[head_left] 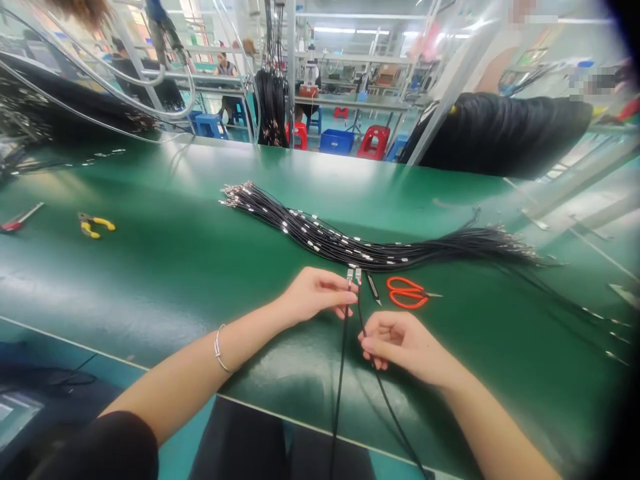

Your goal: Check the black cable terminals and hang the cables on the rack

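Observation:
My left hand [325, 293] pinches a black cable [343, 360] just below its metal end. A second black cable [393, 400] runs through the closed fingers of my right hand [393, 340], a little lower down. The two silvery cable ends [354, 275] stand side by side above my left fingertips. Both cables hang down past the table's front edge. Just beyond my hands lies a long bundle of black cables [340, 243] with white tags along it and metal tips at its ends.
A black pen-like tool [373, 289] and red-handled scissors [407, 293] lie right of the cable ends. Yellow-handled pliers [95, 225] and a red-handled tool [20, 219] rest on the green table [165, 267] at left. Thick cable bundles hang behind on metal frames.

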A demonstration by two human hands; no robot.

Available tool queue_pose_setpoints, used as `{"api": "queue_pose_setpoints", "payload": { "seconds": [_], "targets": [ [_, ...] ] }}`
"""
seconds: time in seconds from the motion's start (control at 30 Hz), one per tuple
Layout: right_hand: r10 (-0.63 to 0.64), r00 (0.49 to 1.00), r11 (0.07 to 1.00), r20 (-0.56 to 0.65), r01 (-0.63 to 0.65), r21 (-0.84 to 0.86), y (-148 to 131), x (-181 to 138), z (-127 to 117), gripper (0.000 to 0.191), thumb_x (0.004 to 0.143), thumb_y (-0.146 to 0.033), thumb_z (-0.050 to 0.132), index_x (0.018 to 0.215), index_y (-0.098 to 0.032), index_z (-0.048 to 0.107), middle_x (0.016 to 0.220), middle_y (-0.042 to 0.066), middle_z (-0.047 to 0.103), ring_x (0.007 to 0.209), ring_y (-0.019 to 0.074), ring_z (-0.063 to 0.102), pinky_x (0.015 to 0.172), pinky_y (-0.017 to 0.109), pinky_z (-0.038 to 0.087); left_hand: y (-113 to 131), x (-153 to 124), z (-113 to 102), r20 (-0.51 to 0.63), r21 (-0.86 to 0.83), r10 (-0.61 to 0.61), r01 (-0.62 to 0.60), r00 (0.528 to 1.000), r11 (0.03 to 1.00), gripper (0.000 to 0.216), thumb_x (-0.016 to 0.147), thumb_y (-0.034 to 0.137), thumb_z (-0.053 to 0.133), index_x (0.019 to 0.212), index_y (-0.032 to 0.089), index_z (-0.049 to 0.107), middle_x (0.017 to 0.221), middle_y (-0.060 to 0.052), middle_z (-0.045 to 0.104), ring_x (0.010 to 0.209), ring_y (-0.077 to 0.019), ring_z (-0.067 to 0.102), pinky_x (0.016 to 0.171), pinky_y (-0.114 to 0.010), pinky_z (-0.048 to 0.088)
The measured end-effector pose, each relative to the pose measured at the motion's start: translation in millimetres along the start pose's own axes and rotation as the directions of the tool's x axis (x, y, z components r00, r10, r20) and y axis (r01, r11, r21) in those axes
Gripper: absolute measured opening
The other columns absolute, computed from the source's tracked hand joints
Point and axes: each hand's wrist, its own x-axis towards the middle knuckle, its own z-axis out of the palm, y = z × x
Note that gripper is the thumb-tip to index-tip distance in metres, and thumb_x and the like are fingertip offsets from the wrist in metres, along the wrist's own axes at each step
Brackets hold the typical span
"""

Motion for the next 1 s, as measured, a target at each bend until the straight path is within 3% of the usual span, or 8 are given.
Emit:
{"api": "queue_pose_setpoints", "payload": {
  "seconds": [0.27,0.53,0.7,1.0],
  "targets": [
    [0.008,1.0,0.998,0.004,-0.008,0.06,-0.2,-0.7,11.6,0.028,0.075,-0.032,0.079,0.08,-0.014,0.059,0.067,0.002,0.065,0.054,0.008,0.058,0.051,0.018,0.049,3.1,-5.4,2.8,0.046,-0.043,-0.005,0.007,0.999,0.999,0.033,0.067,0.026,0.084,0.09,0.007,0.072,0.08,-0.011,0.073,0.061,-0.0155,0.068,0.056,-0.025,0.057],
    [0.042,0.999,0.994,-0.008,-0.041,0.098,-3.2,-0.6,15.8,0.029,0.073,-0.032,0.08,0.078,-0.014,0.058,0.066,0.002,0.066,0.052,0.0085,0.058,0.05,0.018,0.049,2.1,-9.0,10.2,-0.021,-0.038,-0.049,0.048,0.999,0.998,0.038,0.057,0.02,0.089,0.088,0.008,0.073,0.077,-0.008,0.072,0.063,-0.0124,0.065,0.058,-0.022,0.055],
    [0.063,0.998,0.993,0.009,-0.064,0.101,-4.6,-1.3,16.5,0.031,0.072,-0.031,0.081,0.074,-0.013,0.056,0.063,0.001,0.065,0.049,0.0078,0.057,0.049,0.018,0.049,-1.9,-9.2,9.8,-0.025,0.028,-0.029,0.03,0.999,0.999,0.033,0.06,0.022,0.088,0.087,0.008,0.074,0.07,-0.006,0.07,0.057,-0.0104,0.062,0.052,-0.02,0.052],
    [0.062,0.997,0.992,0.041,-0.066,0.11,-4.1,-1.7,18.3,0.032,0.072,-0.033,0.081,0.075,-0.014,0.056,0.065,0.002,0.065,0.051,0.0086,0.058,0.051,0.019,0.048,0.1,-11.9,13.1,-0.013,-0.009,-0.038,0.038,0.999,0.999,0.032,0.061,0.023,0.088,0.087,0.008,0.074,0.068,-0.006,0.07,0.056,-0.0116,0.064,0.053,-0.02,0.052]
  ]
}}
